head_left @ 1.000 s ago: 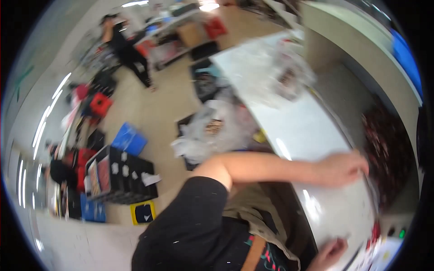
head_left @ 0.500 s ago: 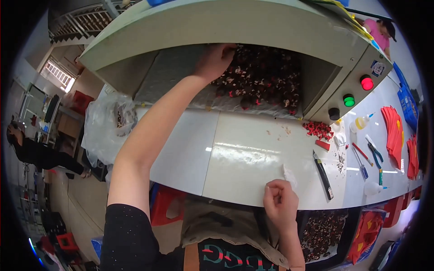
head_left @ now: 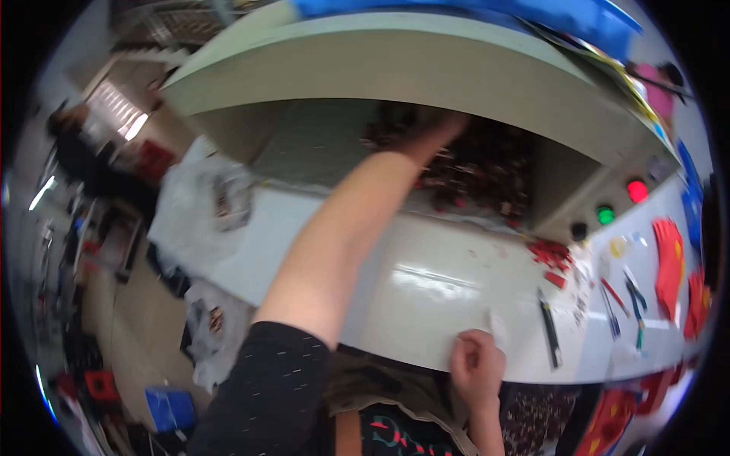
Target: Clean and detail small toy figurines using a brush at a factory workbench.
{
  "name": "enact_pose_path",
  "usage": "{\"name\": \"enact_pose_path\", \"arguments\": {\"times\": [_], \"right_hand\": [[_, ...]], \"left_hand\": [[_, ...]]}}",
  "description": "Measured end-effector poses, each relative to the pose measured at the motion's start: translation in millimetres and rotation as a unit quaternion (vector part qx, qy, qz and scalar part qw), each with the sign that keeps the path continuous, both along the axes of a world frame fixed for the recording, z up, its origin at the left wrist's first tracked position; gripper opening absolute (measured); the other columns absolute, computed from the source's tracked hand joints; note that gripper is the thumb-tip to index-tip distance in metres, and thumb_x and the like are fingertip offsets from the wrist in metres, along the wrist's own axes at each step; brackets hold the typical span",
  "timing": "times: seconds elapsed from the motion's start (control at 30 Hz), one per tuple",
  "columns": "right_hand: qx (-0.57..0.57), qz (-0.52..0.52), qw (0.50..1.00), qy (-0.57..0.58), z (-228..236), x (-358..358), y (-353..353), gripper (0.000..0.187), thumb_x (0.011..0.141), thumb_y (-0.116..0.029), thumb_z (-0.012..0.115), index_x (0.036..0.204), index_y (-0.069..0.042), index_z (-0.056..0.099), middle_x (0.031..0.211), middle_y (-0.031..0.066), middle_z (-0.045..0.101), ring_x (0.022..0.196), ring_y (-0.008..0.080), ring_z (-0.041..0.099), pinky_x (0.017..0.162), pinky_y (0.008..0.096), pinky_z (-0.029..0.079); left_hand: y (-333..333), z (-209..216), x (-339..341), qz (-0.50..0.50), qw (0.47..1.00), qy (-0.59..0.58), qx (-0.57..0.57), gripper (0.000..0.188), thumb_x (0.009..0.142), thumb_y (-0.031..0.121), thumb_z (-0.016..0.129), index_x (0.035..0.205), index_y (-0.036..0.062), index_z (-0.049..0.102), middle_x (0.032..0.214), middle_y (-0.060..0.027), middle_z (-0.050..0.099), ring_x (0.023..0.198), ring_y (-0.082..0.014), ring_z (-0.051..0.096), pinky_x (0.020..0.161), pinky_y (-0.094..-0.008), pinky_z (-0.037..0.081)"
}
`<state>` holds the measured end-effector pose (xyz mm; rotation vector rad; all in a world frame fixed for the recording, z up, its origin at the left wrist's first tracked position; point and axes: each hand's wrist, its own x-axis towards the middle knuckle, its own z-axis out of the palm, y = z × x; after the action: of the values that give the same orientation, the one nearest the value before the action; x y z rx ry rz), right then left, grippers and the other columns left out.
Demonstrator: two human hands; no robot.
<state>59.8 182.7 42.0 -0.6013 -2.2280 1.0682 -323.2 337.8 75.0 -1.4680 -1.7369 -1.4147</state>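
My left arm reaches up into the wide opening of a beige machine [head_left: 395, 64]. Inside it, my left hand [head_left: 433, 135] is over a dense layer of small dark and red pieces [head_left: 475, 178]; motion blur and the overhang hide its fingers. Under the pieces lies a pale sheet [head_left: 319, 156], bare at the left. My right hand [head_left: 477, 366] rests at the table's front edge with its fingers curled closed. Whatever is inside them, if anything, is hidden. Just beyond it is a thin white strip [head_left: 496, 325]. To its right lies a dark utility knife [head_left: 549, 330].
Red bits [head_left: 550, 254] are heaped by the machine's right corner. Farther right are pliers [head_left: 637, 308], a screwdriver [head_left: 610, 313] and red fabric-like pieces [head_left: 669, 262]. A clear plastic bag [head_left: 201, 205] lies at left. Red and green buttons [head_left: 605, 216] are on the machine.
My left hand has moved right, from the edge of the pieces to over them inside the machine. The view has shifted; my right hand stays curled by the white strip.
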Motion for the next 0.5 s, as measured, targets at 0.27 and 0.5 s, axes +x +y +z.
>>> {"name": "enact_pose_path", "arguments": {"times": [0.27,0.5], "right_hand": [[-0.034,-0.04,0.999,0.008,-8,10,0,0.006,0.09,-0.005,0.057,0.095,-0.003,0.056,0.061,-0.0026,0.046,0.052,0.0032,0.038,0.047,0.0199,0.029],[-0.017,0.007,1.0,-0.018,-7,12,2,0.007,0.091,-0.004,0.055,0.097,-0.003,0.055,0.066,-0.0023,0.046,0.056,0.0032,0.038,0.051,0.019,0.031]], "left_hand": [[-70,8,56,0.0,0.978,-0.192,-0.082,0.03,0.083,0.018,0.057,0.109,0.0023,0.057,0.102,-0.0179,0.063,0.094,-0.0343,0.06,0.082,-0.0416,0.047],[-235,32,170,-0.335,0.801,-0.475,-0.14,0.041,0.088,0.011,0.057,0.127,0.004,0.045,0.094,-0.0048,0.056,0.083,-0.0105,0.054,0.076,-0.0252,0.046]]}}
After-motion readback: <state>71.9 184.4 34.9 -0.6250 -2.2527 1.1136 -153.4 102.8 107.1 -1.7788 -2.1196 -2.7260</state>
